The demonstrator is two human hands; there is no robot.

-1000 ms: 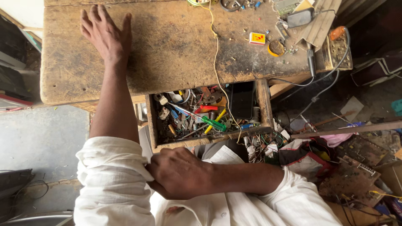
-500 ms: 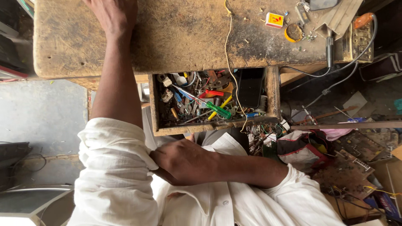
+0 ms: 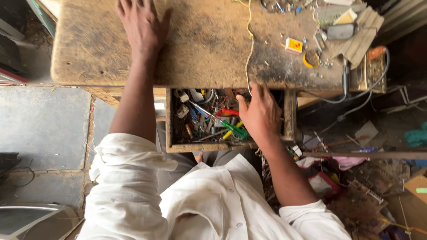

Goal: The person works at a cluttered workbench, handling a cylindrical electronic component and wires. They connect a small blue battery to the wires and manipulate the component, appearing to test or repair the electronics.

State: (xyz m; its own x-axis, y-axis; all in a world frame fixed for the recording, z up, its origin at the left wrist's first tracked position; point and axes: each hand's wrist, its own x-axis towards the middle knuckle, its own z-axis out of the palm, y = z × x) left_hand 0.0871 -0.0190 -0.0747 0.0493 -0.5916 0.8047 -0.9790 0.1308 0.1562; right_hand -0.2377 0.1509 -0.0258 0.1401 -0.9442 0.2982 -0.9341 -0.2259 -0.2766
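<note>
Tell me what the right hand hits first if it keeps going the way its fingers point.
The right hand points into the open drawer, toward its back under the tabletop. It would probably meet the drawer's dark back right corner first; depth there is unclear.

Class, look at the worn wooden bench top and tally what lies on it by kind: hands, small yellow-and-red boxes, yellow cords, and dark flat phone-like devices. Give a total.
Hands: 1, the left hand
Yellow-and-red boxes: 1
Yellow cords: 1
Dark flat devices: 1
Total: 4
</note>
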